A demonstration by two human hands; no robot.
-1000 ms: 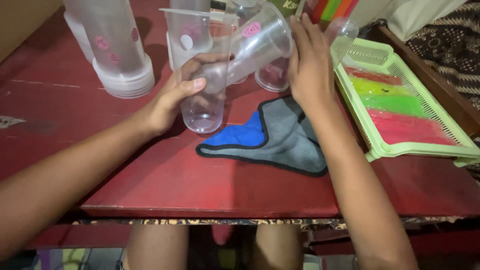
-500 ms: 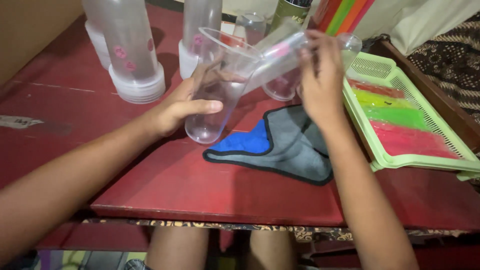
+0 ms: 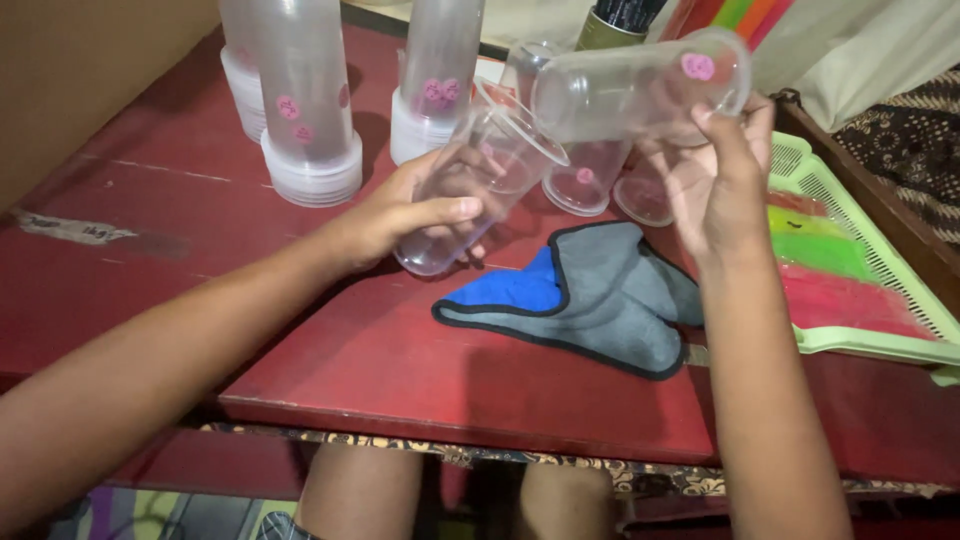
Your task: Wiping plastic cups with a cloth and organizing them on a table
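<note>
My left hand (image 3: 405,215) grips a clear plastic cup (image 3: 478,180), tilted with its mouth up and to the right, its base just above the red table (image 3: 180,240). My right hand (image 3: 715,175) holds a second clear cup (image 3: 640,85) sideways above it; this one has a pink sticker and its base points left toward the first cup's rim. The two cups are apart. A blue and grey cloth (image 3: 590,295) lies on the table under my hands.
Tall stacks of clear cups (image 3: 300,110) (image 3: 435,80) stand at the back left. Two single cups (image 3: 590,175) stand behind the cloth. A green tray (image 3: 870,270) with coloured sheets lies at the right. A dark can (image 3: 615,25) is at the back.
My right hand has pulled its cup out of the left hand's cup and lifted it up and right. The left cup tilted more.
</note>
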